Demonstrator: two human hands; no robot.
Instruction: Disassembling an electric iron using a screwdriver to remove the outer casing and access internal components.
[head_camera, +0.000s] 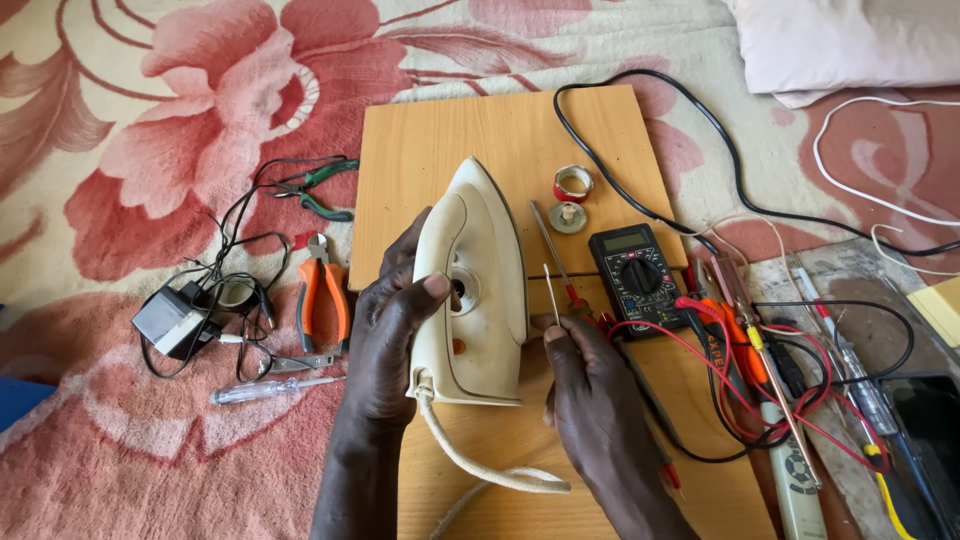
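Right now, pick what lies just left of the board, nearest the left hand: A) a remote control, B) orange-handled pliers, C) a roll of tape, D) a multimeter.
B: the orange-handled pliers lie on the blanket just off the board's left edge, beside the left hand that holds the iron; the multimeter sits to the right.

We see a smooth cream plastic iron (470, 290) on a matt wooden board (450, 140), its cord (470, 465) wrapped in woven cloth, on a soft flowered blanket (150, 120).
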